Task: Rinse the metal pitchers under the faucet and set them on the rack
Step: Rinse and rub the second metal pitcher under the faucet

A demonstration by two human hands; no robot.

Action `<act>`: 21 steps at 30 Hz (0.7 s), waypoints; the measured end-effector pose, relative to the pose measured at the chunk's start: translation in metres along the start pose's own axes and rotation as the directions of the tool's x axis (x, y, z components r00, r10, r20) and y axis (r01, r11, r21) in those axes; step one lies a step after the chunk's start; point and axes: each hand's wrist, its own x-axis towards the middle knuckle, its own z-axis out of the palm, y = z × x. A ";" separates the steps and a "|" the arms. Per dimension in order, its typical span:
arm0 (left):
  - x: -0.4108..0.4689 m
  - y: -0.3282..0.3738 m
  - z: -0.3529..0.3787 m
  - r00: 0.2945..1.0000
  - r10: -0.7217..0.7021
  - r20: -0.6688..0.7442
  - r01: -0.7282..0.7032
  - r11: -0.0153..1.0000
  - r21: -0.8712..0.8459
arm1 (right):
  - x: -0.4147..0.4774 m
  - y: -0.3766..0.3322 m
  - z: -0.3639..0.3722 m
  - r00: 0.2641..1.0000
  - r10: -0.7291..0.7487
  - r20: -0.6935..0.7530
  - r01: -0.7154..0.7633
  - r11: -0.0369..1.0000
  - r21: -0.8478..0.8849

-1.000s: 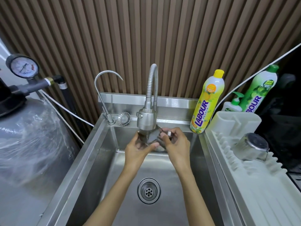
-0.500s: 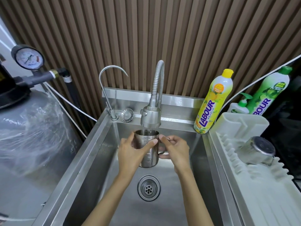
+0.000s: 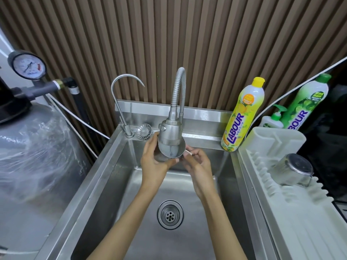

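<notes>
The sink [image 3: 105, 177] ran off the bottom edge, and the rack [image 3: 293, 218] was cut off at the right. The faucet [image 3: 170, 134] head hid much of the pitcher [image 3: 171, 152], tilted beneath it with its mouth facing the camera. Both arms reached over the basin. The left hand [image 3: 153, 162] wrapped the pitcher's body; the right hand [image 3: 199, 164] pinched its mostly hidden handle. 1 more pitcher [image 3: 293, 170] lay upended on the rack.

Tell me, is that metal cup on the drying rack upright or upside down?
Upside down. The pitcher on the rack shows its flat round base facing up, and it leans on the rack ribs.
</notes>
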 end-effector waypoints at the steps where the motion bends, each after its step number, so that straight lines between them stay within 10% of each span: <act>1: -0.002 0.004 -0.002 1.000 0.008 -0.021 -0.007 0.998 0.059 | 0.001 0.003 0.000 0.999 0.041 0.009 -0.041 0.998 0.037; 10: -0.019 0.013 -0.010 0.987 -0.142 -0.078 0.161 0.916 0.368 | -0.011 -0.020 0.002 0.984 0.050 -0.170 -0.119 0.900 -0.420; 16: -0.013 0.006 -0.003 0.949 -0.266 0.167 0.280 0.958 -0.061 | -0.016 -0.055 0.011 0.957 -0.287 -0.038 0.108 0.476 -0.873; 21: -0.005 0.003 0.001 0.978 -0.179 0.112 0.203 0.940 -0.275 | -0.004 -0.037 0.006 0.983 -0.179 -0.048 0.130 0.851 -0.509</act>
